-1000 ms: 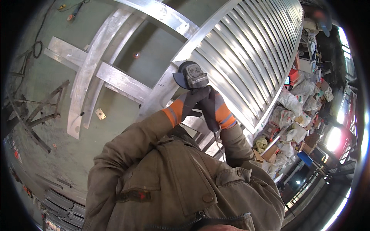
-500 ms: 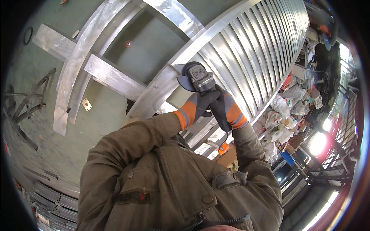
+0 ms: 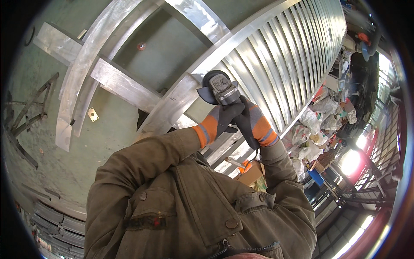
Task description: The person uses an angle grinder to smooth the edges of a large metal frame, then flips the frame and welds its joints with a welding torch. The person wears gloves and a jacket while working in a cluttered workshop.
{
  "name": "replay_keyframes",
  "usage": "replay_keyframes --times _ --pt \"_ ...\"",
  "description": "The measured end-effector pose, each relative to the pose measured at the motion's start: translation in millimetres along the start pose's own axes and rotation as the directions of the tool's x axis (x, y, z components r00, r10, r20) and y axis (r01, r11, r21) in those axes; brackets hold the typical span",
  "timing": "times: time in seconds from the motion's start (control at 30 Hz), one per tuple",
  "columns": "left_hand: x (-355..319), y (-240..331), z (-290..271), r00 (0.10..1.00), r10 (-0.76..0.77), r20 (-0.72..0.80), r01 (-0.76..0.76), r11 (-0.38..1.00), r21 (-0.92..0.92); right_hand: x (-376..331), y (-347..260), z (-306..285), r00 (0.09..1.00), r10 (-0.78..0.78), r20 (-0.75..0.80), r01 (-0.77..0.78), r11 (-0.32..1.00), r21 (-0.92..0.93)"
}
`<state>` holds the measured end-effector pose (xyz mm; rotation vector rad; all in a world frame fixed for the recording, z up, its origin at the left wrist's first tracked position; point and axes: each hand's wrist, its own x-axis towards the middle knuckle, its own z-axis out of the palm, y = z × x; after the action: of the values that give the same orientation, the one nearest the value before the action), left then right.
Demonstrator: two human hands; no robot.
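Note:
An angle grinder (image 3: 223, 85) with a grey gear head and a dark disc guard is gripped in both gloved hands. My left hand (image 3: 219, 117), in an orange and dark grey glove, closes round the front of its body. Behind it my right hand (image 3: 254, 121), gloved alike, wraps the rear of the body, and the cord drops below. The disc end lies over the corner of a slatted metal panel (image 3: 241, 34), near the end of its frame bar. Whether the disc touches the metal I cannot tell.
Curved metal bars (image 3: 82, 69) joined by crosspieces lie on the green floor (image 3: 108, 168) at the left. A cardboard box (image 3: 251, 173) and an orange-handled tool (image 3: 245, 167) are below my hands. Piled plastic bags (image 3: 311, 123) lie along the panel's right side.
The view has shifted slightly, so the floor pieces sit a little further left. Both hands keep the same hold on the angle grinder, which has barely moved over the panel corner.

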<state>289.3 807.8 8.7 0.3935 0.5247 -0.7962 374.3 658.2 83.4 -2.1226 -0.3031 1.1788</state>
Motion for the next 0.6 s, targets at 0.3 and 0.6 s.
replay_keyframes --times 0.3,0.6 --pt "-4 5 0 0.998 0.026 0.059 -0.025 0.999 -0.025 1 -9 3 0.999 0.047 -0.027 -0.044 0.996 0.072" --pt "-11 7 -2 0.999 0.024 0.044 -0.023 1.0 -0.009 6 -4 3 1.0 -0.029 -0.01 0.029 0.998 -0.048"
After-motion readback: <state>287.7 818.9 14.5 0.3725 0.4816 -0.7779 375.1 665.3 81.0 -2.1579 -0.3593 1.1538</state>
